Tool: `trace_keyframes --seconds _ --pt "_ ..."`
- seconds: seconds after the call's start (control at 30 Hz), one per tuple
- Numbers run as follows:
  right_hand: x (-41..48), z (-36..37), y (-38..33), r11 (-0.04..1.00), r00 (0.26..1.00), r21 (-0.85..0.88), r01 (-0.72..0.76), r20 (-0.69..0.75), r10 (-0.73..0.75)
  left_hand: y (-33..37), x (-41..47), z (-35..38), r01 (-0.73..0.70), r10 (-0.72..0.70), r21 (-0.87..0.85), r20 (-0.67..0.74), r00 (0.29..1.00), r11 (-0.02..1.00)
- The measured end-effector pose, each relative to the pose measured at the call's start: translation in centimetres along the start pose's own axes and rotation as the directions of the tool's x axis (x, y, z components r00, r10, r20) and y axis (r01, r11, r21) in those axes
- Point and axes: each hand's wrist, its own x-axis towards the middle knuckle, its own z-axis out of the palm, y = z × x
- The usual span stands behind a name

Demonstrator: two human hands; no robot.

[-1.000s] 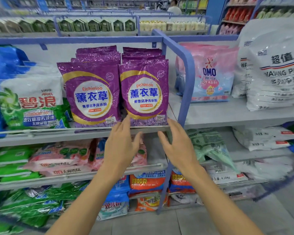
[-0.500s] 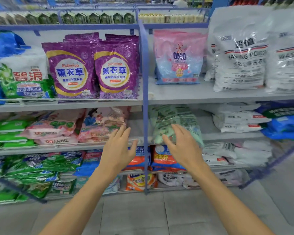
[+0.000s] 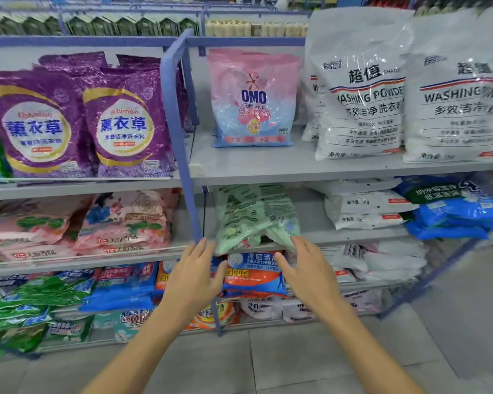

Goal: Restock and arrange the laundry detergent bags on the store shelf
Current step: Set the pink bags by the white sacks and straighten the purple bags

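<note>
Both are hovering low: the left hand [image 3: 194,277] and right hand [image 3: 310,275] are holding straight, spread fingers, gripping nothing, either side of the pale green crinkled plastic detergent bag [image 3: 254,214]. It is lying slumped on the grey shelf board [image 3: 315,213], just beside the blue metal upright [image 3: 180,137]. Above, a pink-and-blue plastic bag [image 3: 252,98] is showing OMO (the big white plastic sacks [image 3: 359,86] beside it are reading WASHING POWDER).

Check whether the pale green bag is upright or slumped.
Slumped: the pale green bag sags forward, its bottom overhanging the shelf edge.
</note>
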Motion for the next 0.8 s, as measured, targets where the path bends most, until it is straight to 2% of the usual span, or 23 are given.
trace_keyframes --seconds 0.23,0.43,0.6,0.7,0.8 --pt "5.7 1.9 5.6 1.000 0.998 -0.016 -0.015 0.054 0.015 1.4 6.8 5.9 -0.002 0.000 0.034 0.064 0.998 0.999" --pt "11.6 4.6 10.3 1.000 0.986 0.013 0.024 0.165 -0.026 1.7 11.5 11.5 0.074 -0.076 0.048 0.058 0.995 0.996" --pt "16.0 8.3 11.7 0.986 0.953 -0.035 0.161 0.267 -0.146 0.8 14.5 15.7 0.153 -0.160 0.161 0.034 0.986 0.975" --pt "17.6 10.7 11.4 0.984 0.946 -0.089 0.154 0.302 -0.121 -0.2 15.7 17.3 0.158 -0.159 0.267 -0.017 0.987 0.951" --pt "18.1 12.7 11.2 0.977 0.970 -0.147 0.155 0.212 -0.122 -1.1 16.1 18.3 0.146 -0.135 0.330 -0.055 0.989 0.933"
